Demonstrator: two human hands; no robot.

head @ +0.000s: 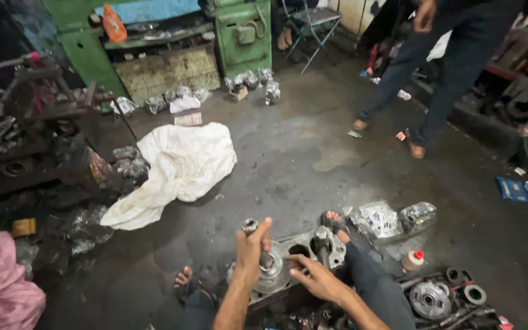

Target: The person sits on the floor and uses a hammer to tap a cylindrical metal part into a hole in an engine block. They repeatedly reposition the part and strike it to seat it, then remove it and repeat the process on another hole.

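Observation:
A grey metal engine casing lies on the floor between my feet. A round metal disc with an upright shaft stands on its left part. My left hand is wrapped around the shaft near its top. My right hand rests with spread fingers on the casing beside the disc, touching its edge. A second short shaft sticks up from the casing on the right.
A crumpled white sack lies on the floor ahead. Wrapped parts, a small bottle with a red cap and round gears sit to the right. Another person's legs stand at the back right. A green workbench is behind.

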